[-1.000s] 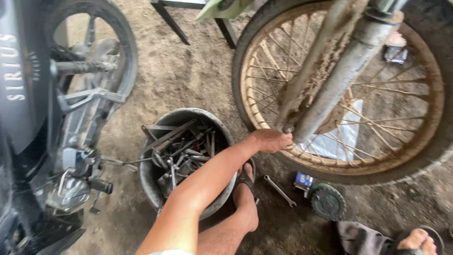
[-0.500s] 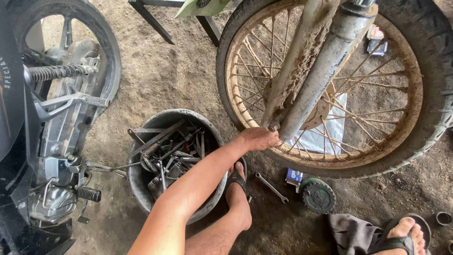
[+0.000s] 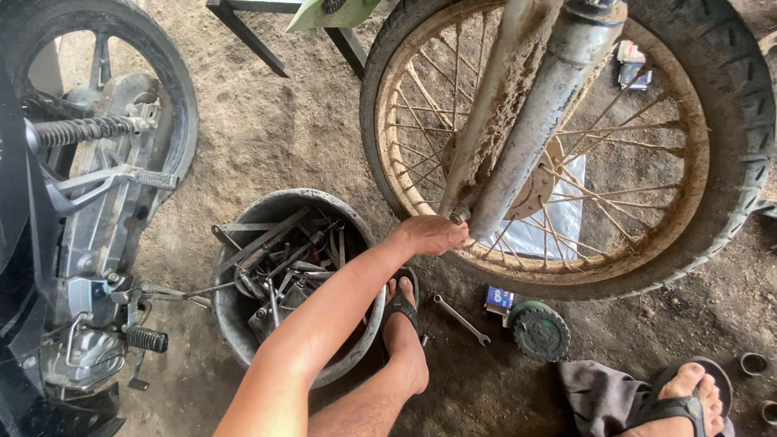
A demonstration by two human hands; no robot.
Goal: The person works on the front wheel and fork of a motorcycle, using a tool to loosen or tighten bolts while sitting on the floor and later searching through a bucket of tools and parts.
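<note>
One hand (image 3: 429,235) shows in the head view, reaching from the lower left across a metal bucket (image 3: 243,324) to the lower end of a mud-caked front fork (image 3: 518,154). From the arm's line it reads as the left; the right hand is out of view. The fingers are curled narrowly around something at the fork's foot, where a small bolt end (image 3: 460,216) sits at the fingertips; whether they grip it or only press on it cannot be told.

The fork stands tilted inside a spoked wheel (image 3: 421,162) with a rusty rim and a knobbly tyre. The bucket is packed with wrenches and other steel tools and lies directly under the forearm, just beside a sandalled foot (image 3: 402,324). A second sandalled foot (image 3: 688,396) rests at the lower right, touching a grey rag (image 3: 599,396).

The dirt floor (image 3: 275,129) is open between the bucket and the wheel's upper left. At the left edge stands another motorcycle's rear, with spring and footpegs (image 3: 146,338). Below the rim lie an open-ended wrench (image 3: 461,319), a small blue-and-white box (image 3: 498,299) and a dark round toothed part (image 3: 541,330), close together. A white plastic sheet (image 3: 550,218) shows behind the spokes. A small packet (image 3: 631,65) lies at the upper right.
</note>
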